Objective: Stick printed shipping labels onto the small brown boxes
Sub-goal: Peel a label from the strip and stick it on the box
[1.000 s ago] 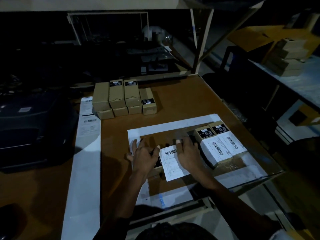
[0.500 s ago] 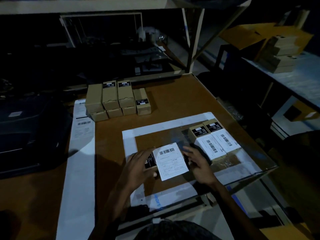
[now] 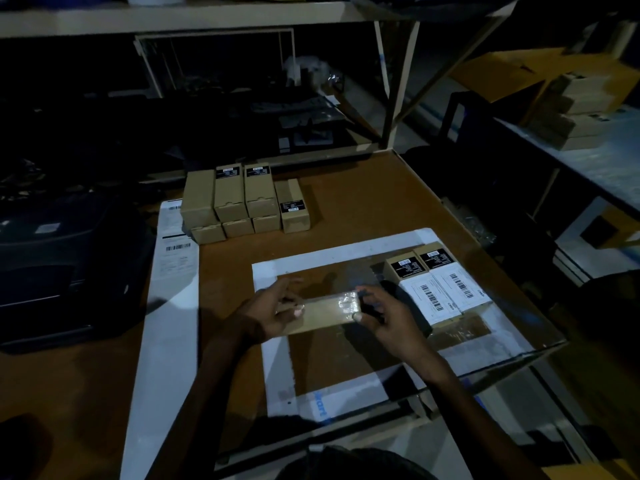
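I hold a small brown box (image 3: 325,311) lengthwise between both hands above the white-framed work mat (image 3: 277,372). Its plain brown side with a shiny taped end faces up; its label is hidden. My left hand (image 3: 273,311) grips the left end and my right hand (image 3: 384,317) pinches the right end. Two labelled boxes (image 3: 440,289) with white barcode labels lie side by side just right of my right hand. A stack of several unlabelled brown boxes (image 3: 242,202) stands at the back of the table.
A long white strip of printed labels (image 3: 173,271) runs down the table's left side beside a dark printer (image 3: 59,265). The table edge (image 3: 519,355) drops off close to the right. Shelving with more boxes (image 3: 575,112) stands at the far right.
The box with the freshly stuck white label has been lifted and turned over, so its plain taped side now faces up. Both hands moved from pressing the label to holding the box ends.
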The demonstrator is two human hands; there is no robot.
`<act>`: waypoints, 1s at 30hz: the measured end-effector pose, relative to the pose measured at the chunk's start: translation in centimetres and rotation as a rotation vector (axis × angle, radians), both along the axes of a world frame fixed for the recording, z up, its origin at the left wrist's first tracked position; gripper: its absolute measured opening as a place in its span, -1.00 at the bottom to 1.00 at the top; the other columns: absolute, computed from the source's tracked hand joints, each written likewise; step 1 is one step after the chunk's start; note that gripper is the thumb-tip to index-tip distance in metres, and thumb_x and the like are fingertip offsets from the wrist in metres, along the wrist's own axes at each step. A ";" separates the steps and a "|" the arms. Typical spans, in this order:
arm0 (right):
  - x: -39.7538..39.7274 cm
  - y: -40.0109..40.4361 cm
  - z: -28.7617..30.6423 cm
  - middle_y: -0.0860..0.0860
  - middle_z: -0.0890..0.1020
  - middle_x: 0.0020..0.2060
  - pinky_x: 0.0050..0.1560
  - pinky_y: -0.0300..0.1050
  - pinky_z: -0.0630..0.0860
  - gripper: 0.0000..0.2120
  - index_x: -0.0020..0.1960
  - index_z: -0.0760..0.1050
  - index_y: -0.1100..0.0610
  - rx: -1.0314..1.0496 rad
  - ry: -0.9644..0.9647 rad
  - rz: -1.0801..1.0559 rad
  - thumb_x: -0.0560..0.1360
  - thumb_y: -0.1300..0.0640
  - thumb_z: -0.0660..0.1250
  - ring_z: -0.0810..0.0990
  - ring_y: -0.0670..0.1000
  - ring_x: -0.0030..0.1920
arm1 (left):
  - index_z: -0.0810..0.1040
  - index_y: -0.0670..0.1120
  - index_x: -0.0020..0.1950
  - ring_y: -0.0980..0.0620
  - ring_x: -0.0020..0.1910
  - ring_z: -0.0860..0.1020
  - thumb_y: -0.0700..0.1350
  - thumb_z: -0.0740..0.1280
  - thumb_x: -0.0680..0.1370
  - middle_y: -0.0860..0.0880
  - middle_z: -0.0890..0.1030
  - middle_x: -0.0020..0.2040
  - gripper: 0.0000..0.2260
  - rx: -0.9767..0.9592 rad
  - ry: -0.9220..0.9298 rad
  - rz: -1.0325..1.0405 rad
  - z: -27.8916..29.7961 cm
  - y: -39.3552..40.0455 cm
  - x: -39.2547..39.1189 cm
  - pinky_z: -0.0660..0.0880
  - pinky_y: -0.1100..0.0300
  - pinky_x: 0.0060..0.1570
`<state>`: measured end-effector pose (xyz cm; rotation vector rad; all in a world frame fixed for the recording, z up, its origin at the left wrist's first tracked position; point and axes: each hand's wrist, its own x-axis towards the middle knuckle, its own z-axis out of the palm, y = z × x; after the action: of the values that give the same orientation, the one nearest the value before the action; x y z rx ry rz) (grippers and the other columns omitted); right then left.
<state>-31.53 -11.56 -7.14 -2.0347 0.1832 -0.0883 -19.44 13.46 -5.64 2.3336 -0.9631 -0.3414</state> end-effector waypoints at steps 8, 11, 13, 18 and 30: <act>4.7 -1.3 1.2 -0.01 0.45 0.43 0.41 0.12 0.39 -0.43 0.46 0.34 -0.10 0.083 0.107 0.139 0.55 0.27 0.40 0.36 0.06 0.47 | 0.39 0.25 0.36 0.13 -0.02 0.52 -0.41 0.32 0.49 0.08 0.52 -0.04 -0.35 -0.315 0.263 0.146 -0.1 -1.5 1.1 0.46 0.34 -0.12; 5.7 -2.1 1.4 -0.04 0.51 0.36 0.45 0.09 0.37 -0.43 0.37 0.39 -0.19 0.166 0.151 0.186 0.52 0.30 0.43 0.37 0.04 0.47 | 0.40 0.18 0.40 0.16 0.03 0.55 -0.13 0.62 0.36 0.09 0.55 -0.02 -0.31 -0.373 0.337 0.143 -0.5 -1.2 1.2 0.47 0.36 -0.02; 5.9 -2.4 1.8 -0.07 0.56 0.32 0.37 -0.05 0.45 -0.43 0.35 0.43 -0.16 0.217 0.178 0.234 0.48 0.30 0.48 0.43 -0.01 0.44 | 0.40 0.22 0.40 0.15 0.12 0.52 -0.04 0.68 0.26 0.11 0.55 0.07 -0.21 -0.361 0.359 0.147 -0.4 -1.2 1.3 0.47 0.37 0.02; 6.4 -1.9 1.8 -0.13 0.56 0.33 0.26 -0.07 0.55 -0.31 0.40 0.44 -0.10 0.173 0.173 0.303 0.36 0.23 0.60 0.49 -0.09 0.37 | 0.45 0.13 0.38 0.24 0.15 0.54 -0.22 0.68 0.24 0.09 0.57 0.22 -0.21 -0.403 0.442 0.158 0.0 -1.6 1.4 0.54 0.33 0.00; 6.5 -1.9 1.1 0.01 0.60 0.23 0.00 0.07 0.67 -0.44 0.30 0.55 -0.06 0.270 0.228 0.319 0.37 0.22 0.60 0.58 0.04 0.24 | 0.50 0.19 0.30 0.24 0.20 0.48 -0.15 0.64 0.30 0.20 0.53 0.23 -0.35 -0.071 0.384 -0.049 0.5 -1.7 3.6 0.47 0.25 0.19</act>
<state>-25.06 -13.50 -6.02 -1.7762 0.0092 0.3507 -15.89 11.80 -5.15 2.0784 -0.8273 -0.7318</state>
